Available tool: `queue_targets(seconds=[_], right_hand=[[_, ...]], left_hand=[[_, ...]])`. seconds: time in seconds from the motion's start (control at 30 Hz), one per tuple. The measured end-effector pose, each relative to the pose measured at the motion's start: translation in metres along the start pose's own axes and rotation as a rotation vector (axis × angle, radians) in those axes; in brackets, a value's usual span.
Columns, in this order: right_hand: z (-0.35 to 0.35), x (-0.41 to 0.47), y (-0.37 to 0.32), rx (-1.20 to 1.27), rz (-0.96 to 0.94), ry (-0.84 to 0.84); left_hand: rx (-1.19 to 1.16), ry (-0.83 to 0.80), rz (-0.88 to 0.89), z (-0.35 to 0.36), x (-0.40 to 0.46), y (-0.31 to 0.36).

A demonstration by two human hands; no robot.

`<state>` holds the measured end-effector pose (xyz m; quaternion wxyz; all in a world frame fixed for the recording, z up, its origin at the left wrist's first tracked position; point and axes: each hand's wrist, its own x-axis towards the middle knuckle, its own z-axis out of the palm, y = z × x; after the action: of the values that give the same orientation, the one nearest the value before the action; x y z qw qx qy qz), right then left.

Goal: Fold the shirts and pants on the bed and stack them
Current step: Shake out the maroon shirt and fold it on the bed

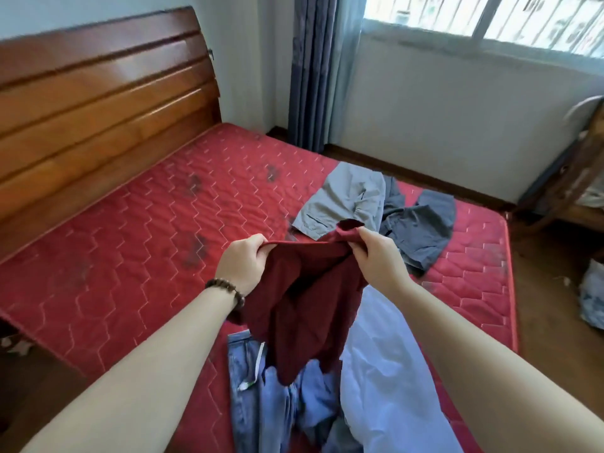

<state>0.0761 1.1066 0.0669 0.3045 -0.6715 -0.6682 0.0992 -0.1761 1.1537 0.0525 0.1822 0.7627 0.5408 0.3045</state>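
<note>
Hanging above the bed point(130, 223), a dark red shirt point(304, 305) is held by its top edge, clenched in the left grip point(243, 266) and the right grip point(379, 256). Below both grips lie jeans point(258, 393) and a white garment point(385, 371); beyond them, grey pants point(343, 201) and dark grey pants point(421, 227) are seen.

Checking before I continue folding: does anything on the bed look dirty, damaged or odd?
Yes: the red quilted mattress carries dark smudges, likely stains, near the light grey pants. Nothing looks torn.
</note>
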Motion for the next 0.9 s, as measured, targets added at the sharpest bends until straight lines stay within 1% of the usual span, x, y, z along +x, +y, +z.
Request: queue_targets(seconds=[0.07,0.1,0.23,0.27,0.37,0.43,0.5,0.57,0.7,0.77,0.83,0.9], right_hand=[[-0.029,0.006,-0.029,0.064,-0.075,0.059],[-0.04,0.01,-0.045,0.084,-0.112,0.08],[-0.069,0.02,-0.101,0.161,-0.204,0.087],[-0.074,0.019,-0.113,0.175,-0.238,0.086],[-0.088,0.016,-0.134,0.209,-0.316,0.078],[-0.099,0.016,-0.135,0.256,-0.293,0.049],[-0.109,0.019,-0.127,0.358,-0.221,0.031],[-0.116,0.022,-0.11,0.414,-0.136,-0.043],[-0.113,0.018,-0.068,0.192,-0.088,-0.341],[-0.101,0.015,-0.054,0.159,-0.021,-0.412],[-0.088,0.015,-0.048,0.227,0.049,-0.362],[-0.083,0.018,-0.051,0.31,0.078,-0.21]], left_hand=[[-0.081,0.008,0.041,-0.028,0.008,0.021],[-0.124,-0.014,0.063,-0.039,0.011,0.034],[-0.318,-0.235,0.112,-0.06,0.019,0.089],[-0.365,-0.241,0.131,-0.06,0.019,0.101],[-0.384,-0.122,0.222,-0.065,0.02,0.123],[-0.378,-0.069,0.232,-0.074,0.024,0.128],[-0.424,-0.083,0.196,-0.086,0.031,0.131],[-0.5,-0.107,0.167,-0.099,0.038,0.136],[-0.592,-0.091,0.173,-0.12,0.051,0.143],[-0.636,-0.078,0.204,-0.128,0.056,0.143],[-0.667,-0.062,0.231,-0.137,0.056,0.143],[-0.674,-0.063,0.215,-0.142,0.055,0.137]])
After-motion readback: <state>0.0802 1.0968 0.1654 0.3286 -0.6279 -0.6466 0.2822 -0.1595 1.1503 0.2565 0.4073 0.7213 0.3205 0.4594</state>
